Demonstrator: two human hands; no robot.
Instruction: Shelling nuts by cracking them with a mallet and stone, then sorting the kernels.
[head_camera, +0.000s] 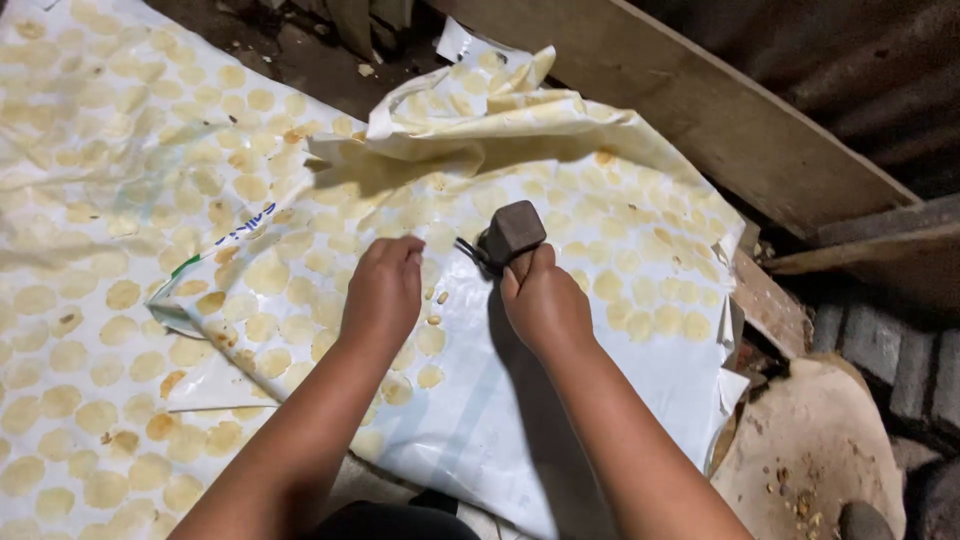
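Dozens of flat, pale yellow round discs (110, 295) are lying in rows across a wide white plastic sheet (520, 430) that is covering most of the work surface, its far edge crumpled and folding back on itself near the top of the view. A second white sheet (60, 150), on the left, is carrying more of the same discs and is lying partly under the first. Beyond the sheets, a long wooden plank (720, 110) is running diagonally along the upper right, with dark corrugated material behind it and grey bricks (880, 350) showing at the right edge. A rounded, dusty stone (820, 450) is sitting at the lower right, just past the corner of the sheet. Both forearms are reaching in from the bottom of the frame. The right hand (545, 305) is closing around the handle of a small dark block-headed hammer (513, 232), the head standing just above the sheet near its middle, between the two hands and slightly beyond them. The left hand (383, 290) is curling knuckles-up on the sheet, fingers bent down and pressing on or near the discs; whether it is pinching anything under the fingertips I cannot tell. A few small pale crumbs (437, 300) are lying on the sheet between the hands.
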